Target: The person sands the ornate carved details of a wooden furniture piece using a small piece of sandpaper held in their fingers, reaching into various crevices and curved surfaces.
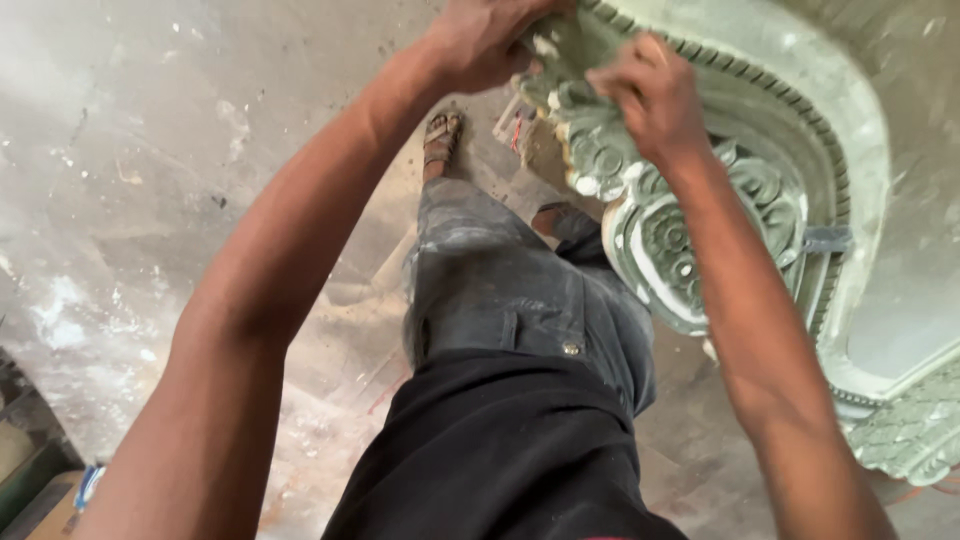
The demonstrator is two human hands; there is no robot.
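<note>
A large pale green ornamental mould, with scrollwork, a rope-pattern border and white plaster in its grooves, fills the upper right. My left hand grips the mould's upper left edge, fingers curled over the rim. My right hand is closed on the carved scroll part just right of it, fingertips pressed into the relief. Whether the right hand holds a small tool or rag I cannot tell. Both arms reach forward from the bottom of the view.
I stand on a dusty grey concrete floor with white plaster splashes. My legs in grey trousers and a sandalled foot are below the mould. A box corner lies bottom left.
</note>
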